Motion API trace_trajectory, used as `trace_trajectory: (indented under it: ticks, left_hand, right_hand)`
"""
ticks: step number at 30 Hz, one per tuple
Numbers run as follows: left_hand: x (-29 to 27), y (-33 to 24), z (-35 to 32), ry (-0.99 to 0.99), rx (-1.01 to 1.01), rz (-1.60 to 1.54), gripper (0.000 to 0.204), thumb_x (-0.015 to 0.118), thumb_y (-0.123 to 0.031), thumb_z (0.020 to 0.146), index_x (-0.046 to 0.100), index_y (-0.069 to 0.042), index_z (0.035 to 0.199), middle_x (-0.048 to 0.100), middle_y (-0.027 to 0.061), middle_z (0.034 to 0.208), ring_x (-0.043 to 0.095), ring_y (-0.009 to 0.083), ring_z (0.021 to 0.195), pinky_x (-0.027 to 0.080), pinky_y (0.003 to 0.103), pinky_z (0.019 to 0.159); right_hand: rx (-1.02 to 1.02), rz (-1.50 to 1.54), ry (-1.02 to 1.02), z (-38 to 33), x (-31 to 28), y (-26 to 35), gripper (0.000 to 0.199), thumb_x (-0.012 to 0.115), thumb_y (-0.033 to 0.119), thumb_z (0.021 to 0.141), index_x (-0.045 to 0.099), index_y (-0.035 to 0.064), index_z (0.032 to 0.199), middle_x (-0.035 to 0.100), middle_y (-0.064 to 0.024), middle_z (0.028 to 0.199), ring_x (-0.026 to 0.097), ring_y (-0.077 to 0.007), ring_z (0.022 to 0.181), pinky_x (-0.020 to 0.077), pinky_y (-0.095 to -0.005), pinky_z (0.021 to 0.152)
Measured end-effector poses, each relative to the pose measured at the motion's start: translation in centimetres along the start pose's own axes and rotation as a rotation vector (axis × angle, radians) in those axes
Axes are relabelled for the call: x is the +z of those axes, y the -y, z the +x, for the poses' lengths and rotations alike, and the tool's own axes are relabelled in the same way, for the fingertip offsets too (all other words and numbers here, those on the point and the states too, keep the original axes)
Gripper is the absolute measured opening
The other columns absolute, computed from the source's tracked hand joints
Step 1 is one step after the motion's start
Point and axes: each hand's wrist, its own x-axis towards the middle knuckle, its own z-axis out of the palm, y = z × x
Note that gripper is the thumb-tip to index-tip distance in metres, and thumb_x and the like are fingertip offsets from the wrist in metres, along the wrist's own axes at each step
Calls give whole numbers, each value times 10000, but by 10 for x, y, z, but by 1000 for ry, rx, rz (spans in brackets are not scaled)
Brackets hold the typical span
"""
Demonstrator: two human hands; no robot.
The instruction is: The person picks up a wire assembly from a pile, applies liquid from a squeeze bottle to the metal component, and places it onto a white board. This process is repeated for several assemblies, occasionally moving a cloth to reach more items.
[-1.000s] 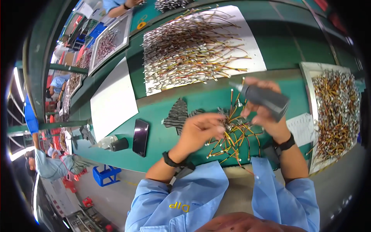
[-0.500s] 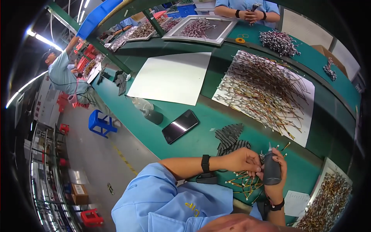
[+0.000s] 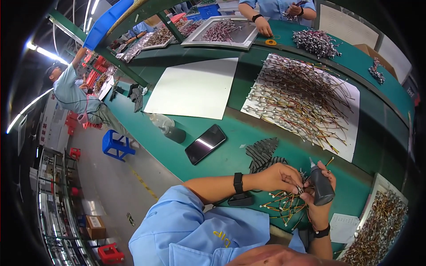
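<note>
My right hand point(image 3: 317, 213) is wrapped round a dark squeeze bottle point(image 3: 322, 188), whose thin nozzle points up and slightly left. Beside it, my left hand point(image 3: 284, 179) pinches a small silvery part with wires point(image 3: 300, 189); the right hand's fingertips reach close to it, and whether they touch it is hard to tell. Below both hands lies a loose bunch of thin wire leads point(image 3: 286, 208) with small white connectors. A dark striped cloth point(image 3: 262, 153) is just beyond my left hand.
Many wired parts lie in rows on a white board point(image 3: 350, 137). A phone point(image 3: 206, 144), a dark bottle point(image 3: 174, 134) and a blank white sheet point(image 3: 193, 88) are farther left. A framed tray of parts point(image 3: 377, 226) stands at right. Across the bench, a co-worker's hand point(image 3: 264, 29) rests near yellow tape point(image 3: 270, 42).
The squeeze bottle in my right hand has tilted and shifted slightly right. My left hand has stayed near the same spot. The co-worker's hands have moved apart, one reaching down beside the tape.
</note>
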Motion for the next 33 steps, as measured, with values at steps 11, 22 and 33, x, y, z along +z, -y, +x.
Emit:
trace_trajectory:
  ticks: [11, 22, 33]
  left_hand:
    - [-3, 11, -1, 71, -56, -103, 228, 657, 4, 876, 605, 7, 1098, 665, 61, 999, 635, 105, 940, 516, 244, 839]
    - [-20, 4, 8, -21, -204, -63, 266, 589, -79, 935, 591, 24, 1180, 666, 110, 1071, 644, 140, 915, 521, 288, 829]
    - [-16, 19, 9, -36, -240, -88, 189, 652, -104, 907, 619, -10, 1068, 672, 54, 1021, 636, 100, 918, 508, 255, 834]
  right_hand:
    - [-56, -16, -46, -4, 2, -5, 756, 803, 8, 700, 363, 108, 1306, 342, -149, 1453, 604, -174, 918, 566, -260, 728]
    - [-49, 483, -408, -5, -45, -16, 667, 555, 584, 881, 425, 97, 1318, 559, -112, 1208, 537, -201, 1039, 464, -351, 838]
    - [-56, 14, -220, -11, -39, -13, 704, 579, 661, 820, 444, 54, 1150, 612, -204, 1019, 586, -209, 759, 493, -283, 550]
